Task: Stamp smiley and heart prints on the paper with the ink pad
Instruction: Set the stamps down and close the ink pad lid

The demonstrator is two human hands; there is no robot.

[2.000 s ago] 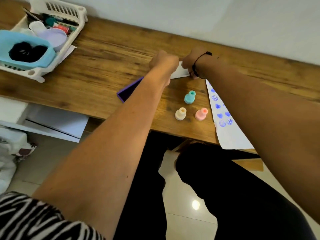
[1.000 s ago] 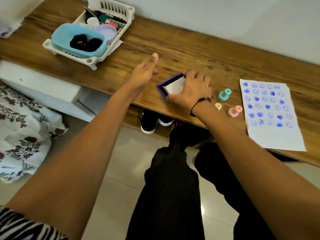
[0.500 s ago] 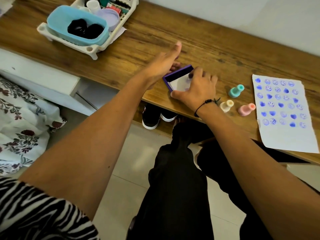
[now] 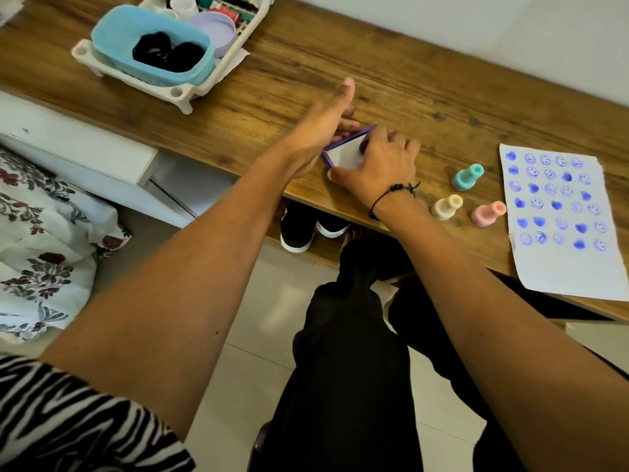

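Note:
A purple ink pad (image 4: pixel 343 152) with a white lid lies near the front edge of the wooden desk (image 4: pixel 391 80). My left hand (image 4: pixel 323 127) grips its left side, thumb raised. My right hand (image 4: pixel 377 165) rests on the lid and holds its right side. To the right stand three small stamps: teal (image 4: pixel 468 177), cream (image 4: pixel 446 207) and pink (image 4: pixel 487 213). The white paper (image 4: pixel 565 226) at the far right carries rows of blue smiley and heart prints.
A white basket (image 4: pixel 177 90) at the back left holds a blue tub with black hair ties, lids and small items. Below the desk are shoes (image 4: pixel 299 229), my dark-trousered legs and a tiled floor. A floral cloth (image 4: pixel 44 240) lies at the left.
The view shifted from close over the desk to further back. My right hand came down on the ink pad's lid, and my left hand closed in on the pad's left side.

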